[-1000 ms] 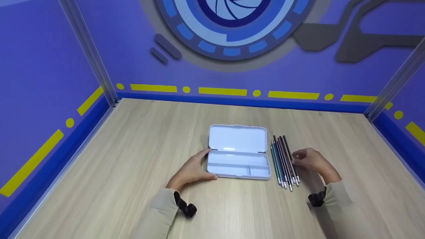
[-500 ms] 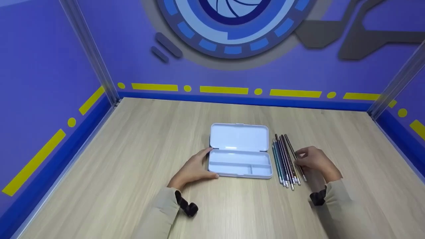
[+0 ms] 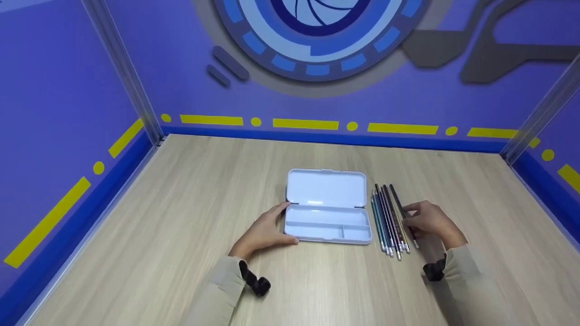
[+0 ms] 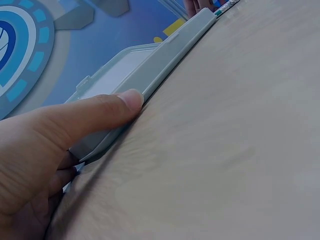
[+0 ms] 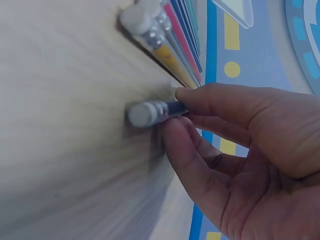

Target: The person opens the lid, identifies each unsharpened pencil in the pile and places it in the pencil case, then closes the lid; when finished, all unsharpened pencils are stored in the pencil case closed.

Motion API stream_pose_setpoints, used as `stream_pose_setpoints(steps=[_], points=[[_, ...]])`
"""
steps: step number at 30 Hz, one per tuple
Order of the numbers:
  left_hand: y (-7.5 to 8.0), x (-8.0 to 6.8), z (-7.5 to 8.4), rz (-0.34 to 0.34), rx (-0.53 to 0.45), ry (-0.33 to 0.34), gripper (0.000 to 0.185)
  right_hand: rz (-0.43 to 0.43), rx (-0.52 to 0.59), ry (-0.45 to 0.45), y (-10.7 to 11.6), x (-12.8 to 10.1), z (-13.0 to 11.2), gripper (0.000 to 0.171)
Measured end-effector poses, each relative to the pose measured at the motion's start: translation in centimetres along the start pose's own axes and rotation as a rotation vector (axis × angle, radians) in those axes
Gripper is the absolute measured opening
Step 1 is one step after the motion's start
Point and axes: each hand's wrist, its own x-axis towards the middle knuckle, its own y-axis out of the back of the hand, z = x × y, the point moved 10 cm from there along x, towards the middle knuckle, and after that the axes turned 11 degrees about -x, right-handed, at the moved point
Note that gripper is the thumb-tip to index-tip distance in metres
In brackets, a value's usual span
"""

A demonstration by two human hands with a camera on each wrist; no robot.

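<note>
A white pencil case (image 3: 326, 187) lies with its lid folded back, showing its bare divided tray. Around its left end my left hand (image 3: 263, 233) grips, thumb on the front wall and fingers behind; the left wrist view shows the thumb (image 4: 112, 110) against that wall. Right of the case, several pencils (image 3: 385, 217) with white erasers lie side by side. My right hand (image 3: 432, 222) pinches a dark pencil (image 5: 172, 108) near its middle, at the right side of the bunch. Its eraser end is low over or on the table; I cannot tell which.
The wood-grain table (image 3: 181, 203) is bounded by blue panels (image 3: 190, 90) at the back and both sides. Metal posts (image 3: 120, 68) stand in the corners. Black straps (image 3: 256, 280) sit on both wrists.
The dark pencil at the right edge has been drawn slightly right, apart from the other pencils at its eraser end, with my right hand on it. My left hand stays on the case.
</note>
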Motion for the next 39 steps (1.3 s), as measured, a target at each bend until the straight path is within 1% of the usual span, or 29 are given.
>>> stream_pose_setpoints(steps=[4,8,12,21,32,39], points=[[0.0,0.1,0.1,0.004,-0.006,-0.015,0.105,0.001,-0.001,-0.002,0.1,0.2,0.0,0.053],[0.0,0.1,0.1,0.005,0.007,-0.017,0.104,-0.001,-0.001,0.006,0.3,0.3,-0.2,0.053],[-0.1,0.1,0.1,0.002,0.009,-0.013,0.104,-0.005,0.001,0.026,0.6,0.2,-0.6,0.055],[0.0,0.0,0.2,-0.001,0.001,-0.019,0.105,0.019,0.013,0.067,1.3,0.1,-1.8,0.055],[-0.1,0.1,0.0,0.000,-0.004,-0.020,0.105,0.056,-0.017,0.119,2.4,0.3,-4.3,0.045],[0.0,0.1,0.2,0.002,0.004,-0.024,0.105,0.093,-0.050,0.187,2.9,0.4,-6.4,0.038]])
